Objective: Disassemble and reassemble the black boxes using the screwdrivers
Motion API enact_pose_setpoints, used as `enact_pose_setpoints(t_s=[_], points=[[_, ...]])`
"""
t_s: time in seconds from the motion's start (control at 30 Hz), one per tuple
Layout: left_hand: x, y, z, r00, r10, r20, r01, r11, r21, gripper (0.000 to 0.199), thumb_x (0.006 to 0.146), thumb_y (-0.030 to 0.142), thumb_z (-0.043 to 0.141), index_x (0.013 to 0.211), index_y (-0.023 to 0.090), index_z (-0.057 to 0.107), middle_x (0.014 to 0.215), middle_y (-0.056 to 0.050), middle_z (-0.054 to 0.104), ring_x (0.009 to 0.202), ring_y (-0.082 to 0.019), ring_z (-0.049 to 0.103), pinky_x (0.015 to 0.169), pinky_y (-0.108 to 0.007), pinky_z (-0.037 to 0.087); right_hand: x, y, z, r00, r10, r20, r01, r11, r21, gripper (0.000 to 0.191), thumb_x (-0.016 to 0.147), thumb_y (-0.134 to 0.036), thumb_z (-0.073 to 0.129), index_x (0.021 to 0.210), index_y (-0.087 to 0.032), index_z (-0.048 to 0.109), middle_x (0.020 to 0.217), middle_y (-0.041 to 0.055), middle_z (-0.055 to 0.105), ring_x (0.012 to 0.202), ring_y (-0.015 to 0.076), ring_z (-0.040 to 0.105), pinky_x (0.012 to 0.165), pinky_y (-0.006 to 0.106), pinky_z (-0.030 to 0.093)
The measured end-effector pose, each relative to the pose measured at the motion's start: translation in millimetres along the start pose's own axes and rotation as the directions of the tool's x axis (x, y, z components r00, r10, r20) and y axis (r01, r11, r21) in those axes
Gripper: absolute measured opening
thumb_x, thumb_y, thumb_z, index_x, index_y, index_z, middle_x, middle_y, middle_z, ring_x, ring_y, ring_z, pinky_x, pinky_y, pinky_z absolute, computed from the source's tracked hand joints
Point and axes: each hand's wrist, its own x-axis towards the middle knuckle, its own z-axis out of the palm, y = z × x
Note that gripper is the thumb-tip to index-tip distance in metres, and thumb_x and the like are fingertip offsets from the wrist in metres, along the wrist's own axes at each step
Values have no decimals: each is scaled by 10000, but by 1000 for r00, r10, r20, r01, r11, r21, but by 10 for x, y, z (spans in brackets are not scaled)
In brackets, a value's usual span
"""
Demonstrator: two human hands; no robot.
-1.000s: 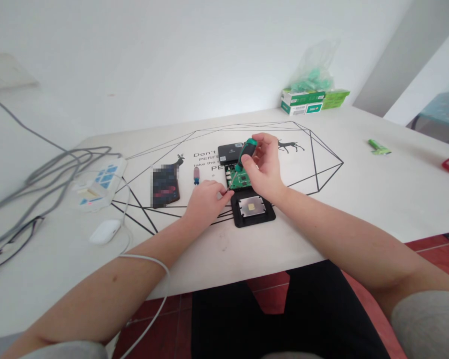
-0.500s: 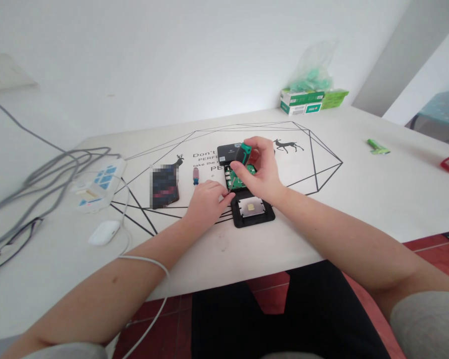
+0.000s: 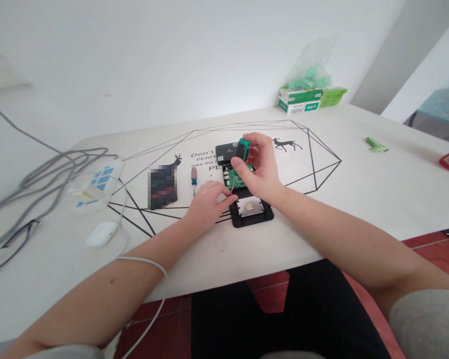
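Observation:
My right hand [image 3: 262,167] grips a green and black screwdriver [image 3: 242,151], its handle tilted and its thin shaft pointing down to the left. The shaft's tip is down at the fingertips of my left hand [image 3: 212,200], by the lower left corner of a green circuit board [image 3: 232,177] in an opened black case. Thumb and forefinger of the left hand are pinched together there; what they hold is too small to make out. Nearest me lies a black cover [image 3: 243,222] with a metal plate inside. Behind the board is a black case part [image 3: 224,152], partly hidden by the right hand.
A second screwdriver [image 3: 194,174] lies left of the board, beside a pixelated dark item [image 3: 162,187]. Further left are a white earphone case [image 3: 102,234], a power strip [image 3: 107,177] and grey cables [image 3: 65,162]. Green and white boxes [image 3: 301,95] stand at the back wall.
The screwdriver has lifted and shifted very slightly, and the left fingertips have moved a little at its tip. The whole view has drifted a little; the other things stay in place.

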Motion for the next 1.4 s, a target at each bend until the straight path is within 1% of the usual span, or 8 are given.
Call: enact_pose_setpoints(t_s=[0.1, 0.17, 0.23, 0.47, 0.73, 1.03, 1.23, 1.4], points=[[-17, 21, -2, 1000, 1, 19, -1, 1000, -25, 195, 998, 414, 646, 1054, 230, 683, 1127, -74, 756, 1097, -271, 687, 1038, -450, 528, 8, -7, -18, 999, -17, -34, 16, 1000, -26, 482, 993, -566, 645, 1384, -347, 469, 1113, 58, 589, 835, 193, 630, 724, 412, 639], [-31, 46, -9, 1000, 17, 23, -16, 999, -31, 304, 1003, 442, 624, 1216, 227, 655, 1253, -99, 727, 1195, -287, 660, 1089, -471, 505, 28, -3, -47, 997, -57, -61, 53, 997, -54, 451, 993, -556, 642, 1364, -351, 489, 1124, 57, 581, 828, 193, 615, 728, 418, 627], [-46, 79, -17, 998, 53, 42, -53, 998, -17, 367, 994, 459, 630, 1264, 211, 643, 1269, -120, 704, 1225, -301, 636, 1104, -484, 491, 55, 9, -87, 991, -103, -87, 96, 992, -86, 422, 993, -543, 636, 1348, -353, 510, 1151, 59, 574, 838, 195, 602, 742, 426, 615], [-82, 174, -7, 958, 136, 253, -164, 982, 95, 417, 859, 531, 799, 1123, 222, 710, 1136, -107, 681, 1094, -319, 648, 1040, -514, 506, 88, 3, -162, 982, -169, -87, 156, 978, -136, 365, 957, -432, 650, 1292, -326, 554, 1110, 48, 574, 827, 201, 587, 729, 432, 595], [-74, 192, 3, 976, 28, 216, -44, 997, 70, 346, 835, 451, 800, 1049, 216, 663, 1072, -79, 677, 959, -273, 692, 896, -442, 578, 71, -28, -146, 978, -207, -37, 201, 971, -130, 332, 886, -332, 641, 1196, -303, 525, 1035, 50, 546, 858, 227, 574, 708, 450, 574], [-69, 186, -9, 980, 18, 199, -42, 992, 117, 303, 798, 422, 786, 976, 233, 629, 1033, -66, 686, 906, -270, 697, 853, -436, 584, 40, -19, -118, 980, -195, -43, 187, 973, -137, 329, 905, -404, 628, 1187, -305, 492, 1025, 47, 532, 818, 211, 547, 659, 417, 551], [-66, 191, -10, 979, 8, 203, -35, 991, 130, 307, 800, 427, 787, 971, 230, 624, 1024, -67, 685, 900, -271, 695, 842, -434, 580, 38, -34, -126, 983, -181, 4, 181, 978, -104, 359, 862, -313, 644, 1179, -299, 478, 1026, 39, 547, 822, 205, 563, 698, 413, 553], [-64, 194, -13, 977, 9, 212, -39, 990, 139, 305, 808, 436, 784, 967, 231, 625, 1024, -66, 686, 897, -270, 695, 837, -436, 580, 29, -38, -109, 981, -191, -19, 189, 979, -76, 372, 841, -261, 627, 1178, -298, 475, 1028, 29, 539, 801, 191, 549, 683, 395, 535]])
